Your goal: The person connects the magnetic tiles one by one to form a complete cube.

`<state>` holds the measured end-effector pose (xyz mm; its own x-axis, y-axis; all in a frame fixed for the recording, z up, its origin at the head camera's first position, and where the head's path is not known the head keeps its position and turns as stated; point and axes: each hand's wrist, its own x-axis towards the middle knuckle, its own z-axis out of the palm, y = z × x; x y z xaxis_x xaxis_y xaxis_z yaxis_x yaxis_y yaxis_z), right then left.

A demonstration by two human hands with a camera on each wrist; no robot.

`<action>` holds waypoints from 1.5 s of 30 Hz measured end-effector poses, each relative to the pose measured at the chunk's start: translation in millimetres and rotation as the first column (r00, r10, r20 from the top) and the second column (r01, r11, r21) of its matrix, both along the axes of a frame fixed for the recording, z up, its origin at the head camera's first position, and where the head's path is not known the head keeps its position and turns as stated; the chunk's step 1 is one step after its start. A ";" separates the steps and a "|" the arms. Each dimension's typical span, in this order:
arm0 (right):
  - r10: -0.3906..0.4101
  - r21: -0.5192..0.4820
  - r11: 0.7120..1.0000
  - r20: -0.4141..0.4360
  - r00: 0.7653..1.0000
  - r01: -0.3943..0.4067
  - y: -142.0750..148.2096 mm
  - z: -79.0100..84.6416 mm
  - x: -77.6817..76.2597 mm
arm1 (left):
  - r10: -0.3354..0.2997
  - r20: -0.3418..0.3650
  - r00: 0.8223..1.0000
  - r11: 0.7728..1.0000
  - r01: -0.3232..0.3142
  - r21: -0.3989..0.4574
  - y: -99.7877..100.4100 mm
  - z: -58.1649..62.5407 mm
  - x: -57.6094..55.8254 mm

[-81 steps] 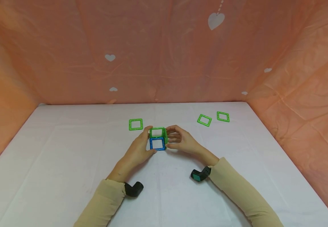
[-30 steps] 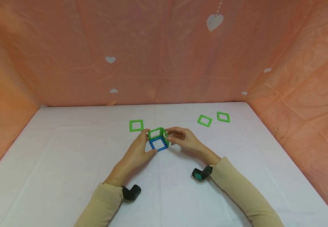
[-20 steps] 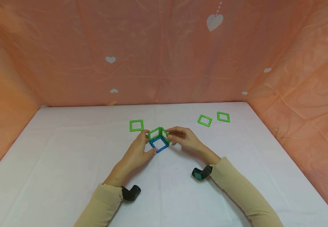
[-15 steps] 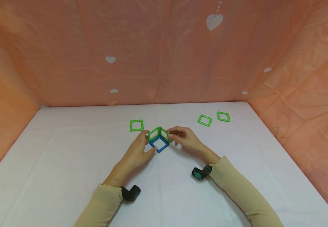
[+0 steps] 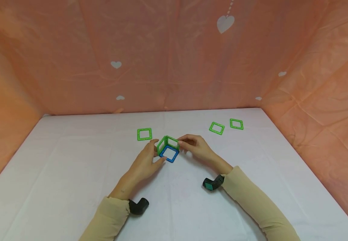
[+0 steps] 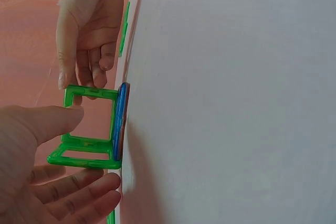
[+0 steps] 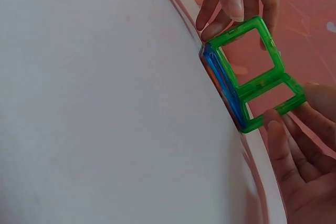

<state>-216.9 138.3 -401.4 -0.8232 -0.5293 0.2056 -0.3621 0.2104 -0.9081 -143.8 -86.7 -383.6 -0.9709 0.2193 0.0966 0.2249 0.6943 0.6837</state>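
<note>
near the middle of the white table, two hands are busy with a little shape. it has a blue square at the bottom and two green squares standing up from it. one is the left wall and one is the right wall, and they meet at the far corner. the near sides and the top have no squares. the blue square looks flat, but i cannot tell if it touches the table or sits just above it.

the left hand grips the shape from the left, with its thumb on one side and its fingers on the other. the right hand pinches the edge of the right wall between thumb and finger.

i think the step now is to hold the two walls straight and firm on the blue square. the next move seems to call for one more wall. for that, one hand would have to let go softly, while the other stops the shape from folding.

the left loose square lies flat, just past the left hand, so it looks easiest to get. the middle loose square and the right loose square lie at the far right, farther from both hands.
</note>
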 end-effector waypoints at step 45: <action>0.012 0.010 1.000 0.077 0.997 -0.012 -9.7 1.7 1.9 | -0.040 -0.049 0.998 0.999 0.042 0.028 -0.8 0.4 -0.7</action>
<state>-215.1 128.6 -399.7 -0.8299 -0.5409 0.1366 -0.2941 0.2160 -0.9311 -144.5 -87.4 -383.2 -0.9552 0.2551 0.1497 0.2857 0.6641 0.6910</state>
